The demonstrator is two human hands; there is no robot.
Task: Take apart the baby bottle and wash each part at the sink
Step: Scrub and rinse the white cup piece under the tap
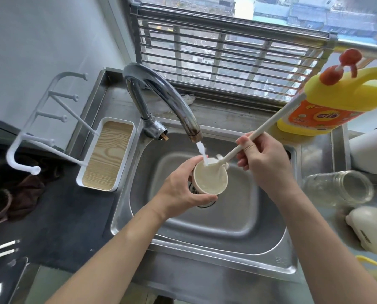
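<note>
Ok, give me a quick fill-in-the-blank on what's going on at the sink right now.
The left hand holds the cup under the faucet, which is turned ____.
The right hand grips the brush by its ____.
The clear bottle lies on its ____ right of the sink.
Missing: on; handle; side.

Steel sink counter point(216, 266), detergent jug point(336, 102) upright, glass jar point(339, 189) on side

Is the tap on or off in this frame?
On. A white stream of water falls from the tap into the cup-shaped part the left hand holds.
</note>
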